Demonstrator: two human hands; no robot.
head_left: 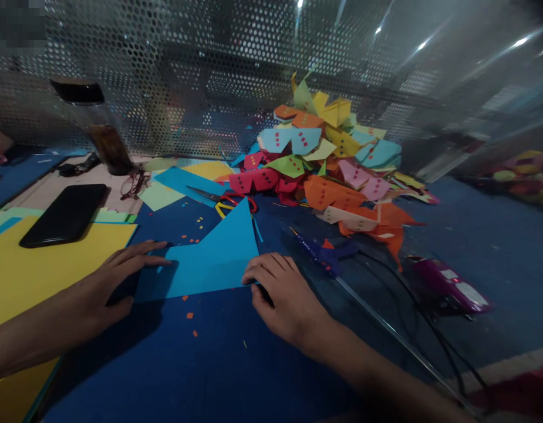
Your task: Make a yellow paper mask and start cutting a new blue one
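Note:
A folded sheet of blue paper [209,264] lies on the dark blue table, with one pointed corner rising toward the back. My left hand [117,276] reaches over its left end, fingers stretched out and apart. At the paper's right edge my right hand [282,294] has its fingers curled, thumb and fingertips close together at the lower corner. Whether the paper is pinched there or just touched is hard to see, but the fingertips meet its edge. Just behind the paper lie scissors [222,201] with red and yellow handles, partly covered by its tip.
A heap of folded coloured paper pieces [293,141] stands at the back. To the right lie a blue glue gun [326,255] with a cord and a purple device [451,285]. At left are yellow sheets [46,276], a black phone [64,214], glasses [132,183] and a bottle [104,138].

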